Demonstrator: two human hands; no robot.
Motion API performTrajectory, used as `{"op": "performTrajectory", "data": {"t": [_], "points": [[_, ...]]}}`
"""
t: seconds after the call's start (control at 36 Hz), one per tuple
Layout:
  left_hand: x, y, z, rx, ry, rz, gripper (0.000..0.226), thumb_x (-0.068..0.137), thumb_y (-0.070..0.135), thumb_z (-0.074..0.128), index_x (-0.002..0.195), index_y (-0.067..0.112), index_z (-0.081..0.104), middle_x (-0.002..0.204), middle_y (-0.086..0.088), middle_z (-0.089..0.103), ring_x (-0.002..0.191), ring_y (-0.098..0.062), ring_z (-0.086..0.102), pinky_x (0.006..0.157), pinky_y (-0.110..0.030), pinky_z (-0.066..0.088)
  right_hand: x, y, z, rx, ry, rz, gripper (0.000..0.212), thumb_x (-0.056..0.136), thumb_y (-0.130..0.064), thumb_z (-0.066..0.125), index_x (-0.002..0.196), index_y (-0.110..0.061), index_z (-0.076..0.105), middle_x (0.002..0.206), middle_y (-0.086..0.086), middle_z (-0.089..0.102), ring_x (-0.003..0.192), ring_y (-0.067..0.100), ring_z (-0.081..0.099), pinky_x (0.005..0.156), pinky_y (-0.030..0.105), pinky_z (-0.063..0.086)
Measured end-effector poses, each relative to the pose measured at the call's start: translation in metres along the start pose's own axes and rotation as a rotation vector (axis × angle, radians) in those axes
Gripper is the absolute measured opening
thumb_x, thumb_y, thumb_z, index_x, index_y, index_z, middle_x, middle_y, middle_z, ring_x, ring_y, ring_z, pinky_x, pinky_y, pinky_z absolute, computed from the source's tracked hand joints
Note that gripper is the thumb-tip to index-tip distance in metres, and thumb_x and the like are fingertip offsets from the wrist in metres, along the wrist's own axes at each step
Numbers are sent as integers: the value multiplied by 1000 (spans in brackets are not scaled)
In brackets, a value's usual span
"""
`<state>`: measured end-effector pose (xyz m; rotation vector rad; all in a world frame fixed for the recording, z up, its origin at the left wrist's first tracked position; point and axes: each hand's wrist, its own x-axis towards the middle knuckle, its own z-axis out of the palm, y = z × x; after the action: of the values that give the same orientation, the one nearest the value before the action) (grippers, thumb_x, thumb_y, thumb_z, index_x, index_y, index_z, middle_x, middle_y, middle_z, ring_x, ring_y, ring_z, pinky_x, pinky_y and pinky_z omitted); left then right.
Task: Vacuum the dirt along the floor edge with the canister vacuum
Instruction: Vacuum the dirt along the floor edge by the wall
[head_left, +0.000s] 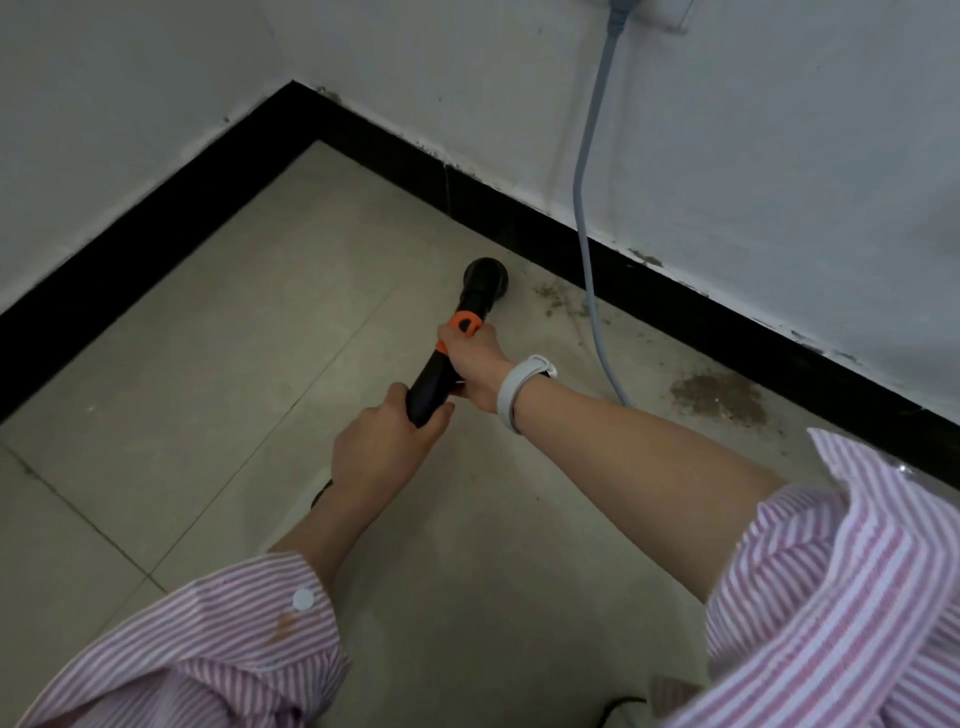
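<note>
**Wand held in both hands, nozzle on floor short of dirt at wall edge**

Baseboard, black, runs along the foot of the white wall on the left, turns at the corner near top centre, and continues down to the right edge. Floor is pale tile with thin grout lines, and is bare on the left side.

Left hand is closed around the lower end of the black vacuum wand, with the fingers wrapped under it. A striped pink-and-white sleeve covers the left forearm to just above the wrist.

The wand slopes up and to the right from this grip. Its round black nozzle rests on the tile near the right-hand stretch of baseboard, not touching it. An orange collar sits on the wand just behind the nozzle.

Right hand is closed on the wand directly below the orange collar, ahead of the left hand. A white wristband is on the right wrist; the right forearm is bare, with the sleeve pushed back.

Dirt, a thin scatter, lies just right of the nozzle against the floor edge. A grey cord hangs down the wall, crosses the baseboard and lies on the tile beside this scatter. A denser dirt patch lies further right, close to the baseboard.
</note>
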<state>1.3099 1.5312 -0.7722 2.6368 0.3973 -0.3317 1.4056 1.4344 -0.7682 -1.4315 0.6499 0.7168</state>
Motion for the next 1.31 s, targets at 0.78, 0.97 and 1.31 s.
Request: {"op": "performTrajectory", "data": {"t": [0.78, 0.97, 1.31], "points": [[30, 18, 12, -132, -179, 74, 34, 83, 53, 59, 88, 21, 51, 72, 2, 59, 65, -19, 60, 57, -29, 43, 18, 2, -27, 50, 189, -1, 53, 95, -26, 52, 137, -8, 26, 120, 14, 53, 102, 28, 56, 90, 44, 53], [16, 28, 23, -110, -242, 147, 33, 82, 54, 60, 78, 25, 44, 68, 4, 56, 60, -17, 55, 52, -27, 36, 6, 19, -51, 93, 280, 18, 53, 95, -25, 52, 137, -7, 26, 113, 12, 51, 103, 29, 54, 92, 45, 51], [2, 48, 42, -95, -362, 238, 36, 81, 58, 59, 76, 27, 43, 73, 4, 58, 71, -21, 60, 59, -30, 41, -11, 38, -87, 145, 414, 55, 56, 95, -24, 52, 140, -7, 23, 121, 16, 50, 107, 32, 53, 96, 48, 49]]}}
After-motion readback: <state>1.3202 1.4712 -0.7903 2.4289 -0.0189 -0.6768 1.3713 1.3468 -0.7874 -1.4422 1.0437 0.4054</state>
